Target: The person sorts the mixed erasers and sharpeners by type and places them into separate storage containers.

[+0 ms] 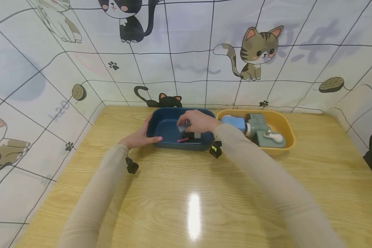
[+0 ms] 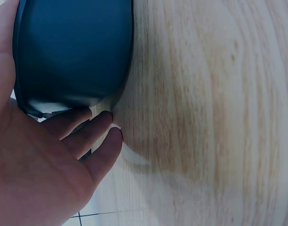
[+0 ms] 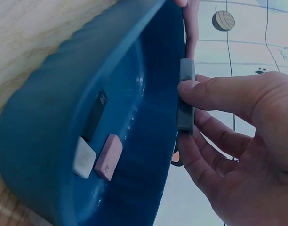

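A dark blue plastic bin (image 1: 179, 146) stands near the back of the table. My left hand (image 1: 138, 138) grips its left end, the thumb at the front and the other fingers round the outside. Over the bin, my right hand (image 1: 201, 121) pinches a small grey bar-shaped block (image 3: 186, 113) between thumb and fingers. Inside lie a dark block (image 3: 94, 117), a pink block (image 3: 109, 157) and a white block (image 3: 84, 159), close together; the dark and pink ones bear small marks. Part of the bin's right side is hidden by the right hand and forearm in the head view.
Right beside the blue bin stands a yellow bin (image 1: 289, 132). It holds a light blue piece (image 1: 234, 122) and a grey-green device (image 1: 261, 132) with a white lever. Behind the table hangs a cat-patterned sheet (image 1: 192, 65).
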### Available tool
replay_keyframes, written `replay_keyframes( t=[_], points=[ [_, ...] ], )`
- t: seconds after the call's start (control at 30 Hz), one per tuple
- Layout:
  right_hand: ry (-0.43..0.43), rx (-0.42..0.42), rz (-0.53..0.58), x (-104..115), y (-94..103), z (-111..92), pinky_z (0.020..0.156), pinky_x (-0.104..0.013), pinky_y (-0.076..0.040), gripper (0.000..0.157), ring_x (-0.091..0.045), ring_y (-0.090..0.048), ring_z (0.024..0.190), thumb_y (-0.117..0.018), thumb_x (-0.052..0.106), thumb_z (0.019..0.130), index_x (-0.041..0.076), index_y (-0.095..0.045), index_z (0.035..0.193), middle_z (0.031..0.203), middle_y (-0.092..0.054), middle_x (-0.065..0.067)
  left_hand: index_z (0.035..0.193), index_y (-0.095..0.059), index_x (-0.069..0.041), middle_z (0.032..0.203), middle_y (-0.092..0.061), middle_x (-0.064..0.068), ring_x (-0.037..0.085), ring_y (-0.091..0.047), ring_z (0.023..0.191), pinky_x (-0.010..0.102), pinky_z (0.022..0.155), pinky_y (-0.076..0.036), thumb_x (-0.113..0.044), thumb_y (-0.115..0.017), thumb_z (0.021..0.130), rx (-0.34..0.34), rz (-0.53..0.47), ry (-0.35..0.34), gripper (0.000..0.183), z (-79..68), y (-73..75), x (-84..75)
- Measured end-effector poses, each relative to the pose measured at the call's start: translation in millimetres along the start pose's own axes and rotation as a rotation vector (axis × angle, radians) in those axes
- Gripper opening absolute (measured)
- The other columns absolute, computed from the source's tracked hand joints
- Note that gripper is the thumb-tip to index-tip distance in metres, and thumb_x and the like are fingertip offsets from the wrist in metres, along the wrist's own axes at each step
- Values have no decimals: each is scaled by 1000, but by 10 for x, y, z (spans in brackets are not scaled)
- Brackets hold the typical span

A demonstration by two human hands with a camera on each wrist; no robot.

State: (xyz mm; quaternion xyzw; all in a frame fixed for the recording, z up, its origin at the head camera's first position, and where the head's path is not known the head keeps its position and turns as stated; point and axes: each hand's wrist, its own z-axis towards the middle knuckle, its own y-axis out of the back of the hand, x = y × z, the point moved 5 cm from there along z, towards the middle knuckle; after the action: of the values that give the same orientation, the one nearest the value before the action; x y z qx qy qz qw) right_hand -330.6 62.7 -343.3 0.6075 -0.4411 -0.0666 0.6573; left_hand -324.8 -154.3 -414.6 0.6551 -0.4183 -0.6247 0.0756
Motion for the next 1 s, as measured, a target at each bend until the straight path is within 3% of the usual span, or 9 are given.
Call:
replay_keyframes(
  t=[0.33, 0.6, 0.87, 1.0],
  points=[
    [-36, -14, 21, -101, 77, 109, 98, -40, -42, 36, -28, -53, 115, -62, -2, 89, 3, -63, 125, 123, -59, -13, 154, 15, -22, 159, 8, 14, 36, -5, 144, 55, 112, -13, -42, -69, 88, -7, 9, 12, 109, 36, 3, 99],
    [-64, -7, 49, -204, 60, 194, 97, -40, -42, 36, -29, -53, 115, -61, -3, 89, 2, -63, 124, 122, -60, -14, 153, 17, -21, 159, 11, 16, 37, -2, 144, 57, 112, -12, -33, -67, 90, 11, -28, 9, 106, 25, -5, 63],
    [-52, -10, 25, -219, -27, 316, 95, -39, -44, 36, -29, -55, 111, -64, -4, 86, -2, -64, 122, 118, -62, -16, 152, 14, -6, 157, 11, 24, 43, -1, 143, 58, 111, -11, -25, -64, 92, 45, -46, 33, 100, -217, 22, -369],
    [-58, -12, 37, -205, -55, 364, 96, -38, -43, 36, -28, -55, 112, -64, -3, 87, -1, -64, 122, 119, -62, -16, 152, 14, -7, 157, 11, 24, 42, -1, 143, 58, 111, -11, -25, -64, 92, 44, -46, 33, 100, -223, 23, -378]
  ],
)
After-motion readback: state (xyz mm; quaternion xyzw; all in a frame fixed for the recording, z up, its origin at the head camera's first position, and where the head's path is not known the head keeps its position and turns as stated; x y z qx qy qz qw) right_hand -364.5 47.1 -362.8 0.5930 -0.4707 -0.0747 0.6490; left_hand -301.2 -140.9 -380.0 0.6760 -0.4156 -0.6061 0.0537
